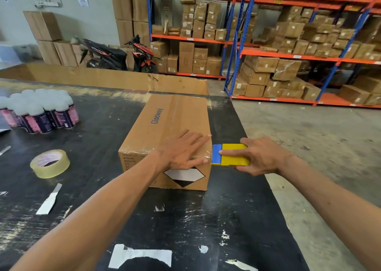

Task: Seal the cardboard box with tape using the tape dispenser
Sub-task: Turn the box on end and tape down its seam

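Mid-frame, your left hand [181, 150] lies flat on the cardboard box [171, 130]; your right hand [260, 156] grasps the tape dispenser [231, 155] touching its right corner.

Concrete floor [309, 139], shelving racks [288, 56] (orange beams), perhaps a scooter [115, 54].

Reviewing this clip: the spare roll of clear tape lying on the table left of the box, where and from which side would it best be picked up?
Judging by its pose, the tape roll lies flat on the black table with its hole facing up. Best to come from above, one finger in the core and the thumb on the outer wall, pinching the ring. The left hand, now flat on the cardboard box, is nearer.
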### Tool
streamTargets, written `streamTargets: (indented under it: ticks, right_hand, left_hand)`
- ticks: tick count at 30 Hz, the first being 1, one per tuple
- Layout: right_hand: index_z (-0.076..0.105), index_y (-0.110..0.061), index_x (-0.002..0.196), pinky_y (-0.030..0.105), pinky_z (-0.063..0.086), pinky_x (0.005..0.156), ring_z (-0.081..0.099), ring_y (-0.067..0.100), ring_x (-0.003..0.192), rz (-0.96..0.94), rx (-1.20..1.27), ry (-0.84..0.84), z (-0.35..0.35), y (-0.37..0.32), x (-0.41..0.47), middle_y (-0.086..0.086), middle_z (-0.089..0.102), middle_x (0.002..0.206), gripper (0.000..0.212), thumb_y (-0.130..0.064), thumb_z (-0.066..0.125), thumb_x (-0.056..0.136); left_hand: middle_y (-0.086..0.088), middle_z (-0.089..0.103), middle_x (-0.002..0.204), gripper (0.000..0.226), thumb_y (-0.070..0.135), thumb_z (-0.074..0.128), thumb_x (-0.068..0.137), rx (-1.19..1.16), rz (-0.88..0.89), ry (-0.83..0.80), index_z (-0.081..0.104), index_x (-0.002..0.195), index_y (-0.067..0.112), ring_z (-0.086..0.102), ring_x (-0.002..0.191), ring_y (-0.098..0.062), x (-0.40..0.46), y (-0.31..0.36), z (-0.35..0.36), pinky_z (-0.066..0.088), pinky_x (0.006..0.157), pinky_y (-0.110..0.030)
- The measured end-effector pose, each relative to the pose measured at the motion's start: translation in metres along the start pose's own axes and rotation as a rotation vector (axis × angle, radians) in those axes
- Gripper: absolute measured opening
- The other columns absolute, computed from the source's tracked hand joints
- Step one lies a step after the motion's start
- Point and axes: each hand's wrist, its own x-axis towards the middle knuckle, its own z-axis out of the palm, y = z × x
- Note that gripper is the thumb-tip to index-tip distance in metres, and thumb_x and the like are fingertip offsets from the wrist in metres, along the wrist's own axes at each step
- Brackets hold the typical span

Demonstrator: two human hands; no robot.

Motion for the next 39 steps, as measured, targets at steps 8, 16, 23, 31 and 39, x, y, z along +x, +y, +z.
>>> streamTargets:
  ticks: [8,16,23,31,39]
  right_hand:
    - [0.044,-0.052,0.141,0.026,0.039,0.042,0.055,0.023,0.050,0.016,0.058,0.000,0.005,0.010,-0.028,0.003,0.058,0.082,0.060,-0.060,0.050,0.082]
    - [0.056,-0.052,0.131,0.027,0.039,0.043,0.062,0.030,0.050,0.046,-0.069,-0.018,0.022,0.004,-0.015,0.008,0.066,0.083,0.055,-0.061,0.045,0.078]
    - [0.070,-0.039,0.118,0.027,0.037,0.044,0.057,0.030,0.041,0.083,-0.230,-0.074,0.020,-0.030,0.003,0.009,0.057,0.067,0.052,-0.050,0.069,0.067]
    - [0.068,-0.019,0.112,0.033,0.035,0.059,0.066,0.032,0.081,0.155,-0.279,-0.336,0.026,-0.078,0.015,0.012,0.066,0.095,0.036,-0.030,0.059,0.079]
    - [0.069,-0.032,0.117,0.032,0.039,0.067,0.069,0.030,0.096,0.320,-0.288,-0.417,0.020,-0.049,0.002,0.006,0.068,0.101,0.040,-0.035,0.056,0.079]
  left_hand:
    - [-0.003,0.007,0.167,0.074,0.064,0.013,0.101,-0.022,0.017,-0.082,-0.007,0.159,0.022,0.008,0.153,-0.016,0.005,-0.004,0.022,0.006,0.124,-0.042]
    - [-0.003,0.012,0.167,0.074,0.063,0.016,0.102,0.017,0.006,-0.057,-0.001,0.160,0.020,0.012,0.153,-0.018,0.005,0.000,0.023,0.009,0.124,-0.043]
    - [-0.005,0.014,0.166,0.075,0.062,0.016,0.101,0.024,-0.026,-0.050,0.004,0.160,0.016,0.013,0.152,-0.019,0.009,0.004,0.026,0.006,0.124,-0.040]
    - [-0.011,0.044,0.146,0.073,0.061,0.018,0.100,-0.006,-0.344,0.038,0.031,0.152,0.011,0.041,0.133,-0.031,0.030,0.060,0.015,0.029,0.111,-0.056]
    - [-0.025,-0.011,0.163,0.078,0.047,0.020,0.098,-0.197,-0.923,-0.230,-0.007,0.156,0.002,-0.013,0.146,-0.053,0.077,0.094,0.007,-0.011,0.109,-0.074]
